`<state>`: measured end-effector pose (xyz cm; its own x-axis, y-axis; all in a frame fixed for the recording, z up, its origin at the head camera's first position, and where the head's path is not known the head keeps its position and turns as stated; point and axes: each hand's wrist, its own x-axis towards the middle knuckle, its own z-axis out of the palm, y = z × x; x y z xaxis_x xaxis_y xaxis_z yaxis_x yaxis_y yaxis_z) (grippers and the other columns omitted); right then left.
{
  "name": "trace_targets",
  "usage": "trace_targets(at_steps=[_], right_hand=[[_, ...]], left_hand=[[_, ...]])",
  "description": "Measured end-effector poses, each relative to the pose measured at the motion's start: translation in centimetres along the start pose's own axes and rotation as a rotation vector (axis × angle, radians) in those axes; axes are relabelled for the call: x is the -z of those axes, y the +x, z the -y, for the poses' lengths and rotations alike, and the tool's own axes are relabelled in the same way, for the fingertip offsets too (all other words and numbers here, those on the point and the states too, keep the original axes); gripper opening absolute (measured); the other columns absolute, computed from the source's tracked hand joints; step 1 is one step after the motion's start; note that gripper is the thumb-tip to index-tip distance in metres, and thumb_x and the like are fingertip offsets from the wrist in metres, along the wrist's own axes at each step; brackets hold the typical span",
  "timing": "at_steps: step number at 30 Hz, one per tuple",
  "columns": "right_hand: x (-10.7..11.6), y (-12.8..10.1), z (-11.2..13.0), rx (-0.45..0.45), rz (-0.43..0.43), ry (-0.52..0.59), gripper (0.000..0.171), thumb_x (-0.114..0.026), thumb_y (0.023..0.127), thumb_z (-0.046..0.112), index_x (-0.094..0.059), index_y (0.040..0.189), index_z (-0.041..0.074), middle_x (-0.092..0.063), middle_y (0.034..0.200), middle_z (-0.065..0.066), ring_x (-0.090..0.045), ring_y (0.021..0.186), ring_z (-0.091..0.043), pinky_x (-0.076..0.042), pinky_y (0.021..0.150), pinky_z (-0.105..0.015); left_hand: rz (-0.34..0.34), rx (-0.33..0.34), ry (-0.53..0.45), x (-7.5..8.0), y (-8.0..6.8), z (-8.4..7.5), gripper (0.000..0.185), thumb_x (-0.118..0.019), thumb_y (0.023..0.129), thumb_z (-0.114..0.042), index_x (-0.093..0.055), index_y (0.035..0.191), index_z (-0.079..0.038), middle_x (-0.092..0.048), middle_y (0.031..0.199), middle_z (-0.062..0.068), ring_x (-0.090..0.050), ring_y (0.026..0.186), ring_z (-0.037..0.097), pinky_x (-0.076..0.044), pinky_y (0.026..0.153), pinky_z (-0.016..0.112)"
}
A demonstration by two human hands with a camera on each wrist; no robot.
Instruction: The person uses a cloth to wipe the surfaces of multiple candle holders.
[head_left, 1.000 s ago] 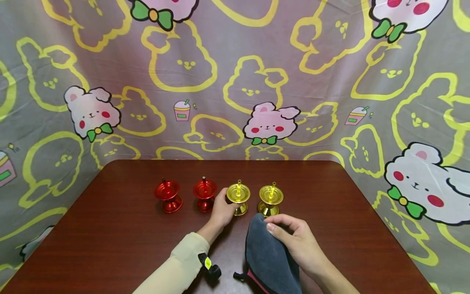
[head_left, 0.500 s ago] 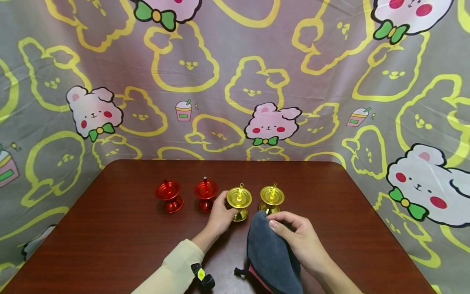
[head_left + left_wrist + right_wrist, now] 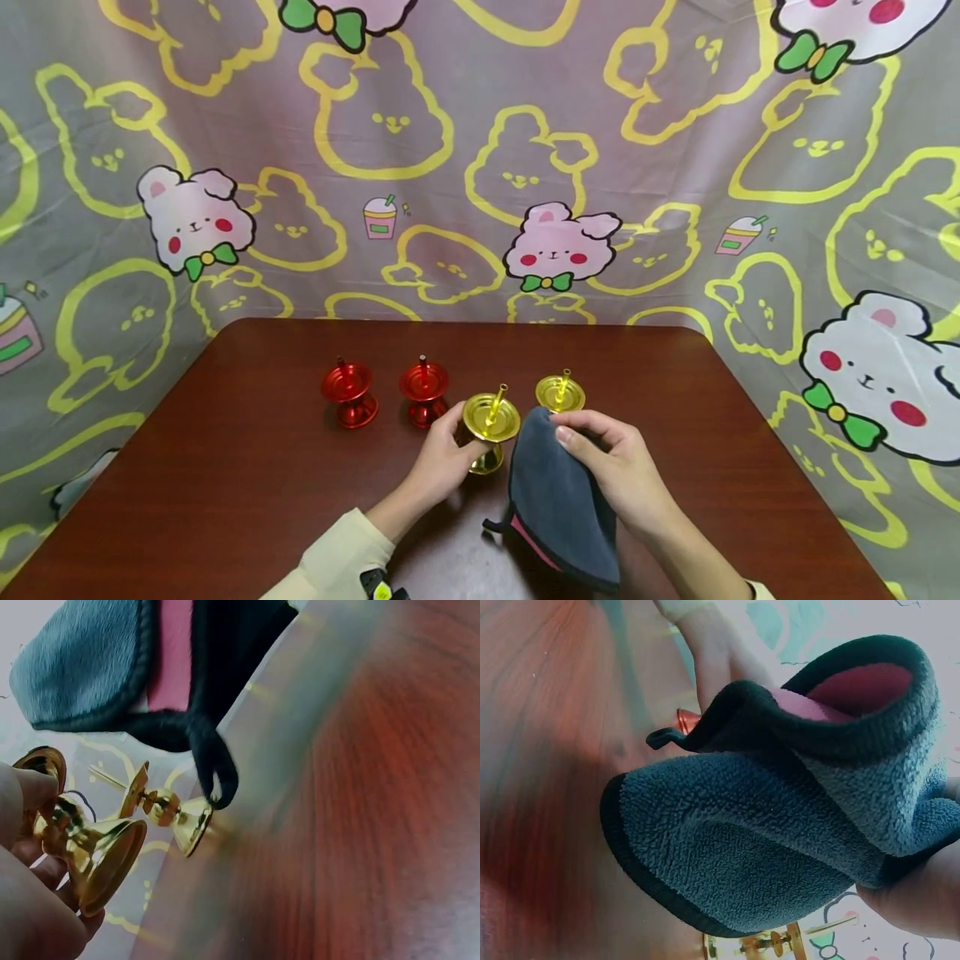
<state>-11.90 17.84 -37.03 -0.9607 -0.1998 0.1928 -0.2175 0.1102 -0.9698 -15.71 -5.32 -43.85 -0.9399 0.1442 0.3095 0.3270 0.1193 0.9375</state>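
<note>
My left hand (image 3: 442, 454) grips a gold metal candle holder (image 3: 489, 418) by its stem, between dish and foot. It tilts slightly, and in the left wrist view its flared foot (image 3: 109, 866) appears off the table. My right hand (image 3: 618, 471) pinches the top corner of a grey-blue cleaning cloth (image 3: 558, 500) with black edging, a pink reverse and a black hanging loop (image 3: 214, 765). The cloth hangs folded just right of the held candle holder. Behind it stands a second gold candle holder (image 3: 561, 392), its lower part hidden in the head view.
Two red candle holders (image 3: 348, 385) (image 3: 425, 382) stand upright in the row to the left. All rest on a dark red-brown wooden table (image 3: 262, 492). A patterned curtain (image 3: 435, 192) rises behind the table and along its sides.
My left hand has drawn the gold candle holder from the row toward me and tilted it. The cloth in my right hand has risen slightly and covers more of the second gold candle holder.
</note>
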Motion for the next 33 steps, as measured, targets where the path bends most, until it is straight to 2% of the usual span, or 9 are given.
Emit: trace_targets(at_steps=[4, 10, 14, 18, 20, 25, 33], right_hand=[[0.1, 0.4, 0.1, 0.011, -0.001, -0.002, 0.026, -0.066, 0.098, 0.014, -0.070, 0.118, -0.002, -0.069, 0.114, -0.009, -0.065, 0.096, -0.016, -0.055, 0.076, -0.028], [0.0, 0.8, 0.6, 0.027, 0.020, 0.017, 0.026, -0.066, 0.098, 0.015, -0.070, 0.119, -0.001, -0.069, 0.114, -0.012, -0.066, 0.090, -0.017, -0.056, 0.072, -0.030], [-0.3, 0.9, 0.8, 0.018, 0.055, 0.041, 0.028, -0.066, 0.099, 0.016, -0.070, 0.120, 0.000, -0.067, 0.119, -0.014, -0.068, 0.087, -0.019, -0.058, 0.071, -0.032], [-0.7, 0.9, 0.7, 0.020, 0.080, 0.044, 0.028, -0.066, 0.098, 0.015, -0.069, 0.121, -0.001, -0.066, 0.121, -0.016, -0.069, 0.089, -0.019, -0.058, 0.072, -0.033], [-1.0, 0.9, 0.6, 0.019, 0.085, 0.042, 0.027, -0.066, 0.098, 0.014, -0.069, 0.121, -0.001, -0.067, 0.120, -0.016, -0.069, 0.088, -0.019, -0.058, 0.072, -0.033], [-1.3, 1.0, 0.3, 0.025, 0.099, 0.010, 0.026, -0.067, 0.097, 0.013, -0.071, 0.120, 0.000, -0.068, 0.118, -0.014, -0.069, 0.088, -0.018, -0.057, 0.073, -0.032], [-1.6, 1.2, 0.5, 0.013, 0.140, -0.018, 0.027, -0.066, 0.098, 0.013, -0.071, 0.119, -0.002, -0.068, 0.118, -0.017, -0.068, 0.095, -0.017, -0.057, 0.077, -0.030]], left_hand=[[0.043, -0.010, -0.019, 0.3, -0.8, -0.7, 0.036, -0.069, 0.085, 0.004, -0.066, 0.120, -0.002, -0.069, 0.113, 0.008, -0.060, 0.108, 0.021, -0.046, 0.097, 0.032], [0.118, -0.036, -0.023, 0.5, -1.6, -1.5, 0.034, -0.069, 0.089, -0.001, -0.065, 0.123, -0.002, -0.069, 0.114, 0.009, -0.062, 0.106, 0.020, -0.048, 0.094, 0.030], [0.173, -0.042, -0.016, 0.6, -2.0, -1.9, 0.033, -0.069, 0.091, -0.002, -0.065, 0.123, -0.006, -0.069, 0.109, 0.004, -0.063, 0.097, 0.017, -0.051, 0.087, 0.029], [0.212, -0.044, -0.023, 0.6, -2.3, -2.1, 0.029, -0.067, 0.094, -0.005, -0.065, 0.123, -0.006, -0.068, 0.101, 0.003, -0.063, 0.086, 0.018, -0.053, 0.078, 0.029], [0.216, -0.045, -0.025, 0.6, -2.4, -2.2, 0.027, -0.066, 0.095, -0.007, -0.065, 0.122, -0.006, -0.069, 0.101, 0.004, -0.064, 0.086, 0.018, -0.054, 0.078, 0.029], [0.215, -0.066, -0.014, 0.7, -2.5, -2.4, 0.027, -0.066, 0.096, -0.009, -0.065, 0.123, -0.007, -0.070, 0.111, 0.004, -0.064, 0.101, 0.017, -0.051, 0.090, 0.031], [0.221, -0.068, 0.000, 0.9, -2.6, -2.6, 0.028, -0.065, 0.096, -0.010, -0.064, 0.124, -0.007, -0.070, 0.113, 0.005, -0.064, 0.104, 0.017, -0.050, 0.092, 0.030]])
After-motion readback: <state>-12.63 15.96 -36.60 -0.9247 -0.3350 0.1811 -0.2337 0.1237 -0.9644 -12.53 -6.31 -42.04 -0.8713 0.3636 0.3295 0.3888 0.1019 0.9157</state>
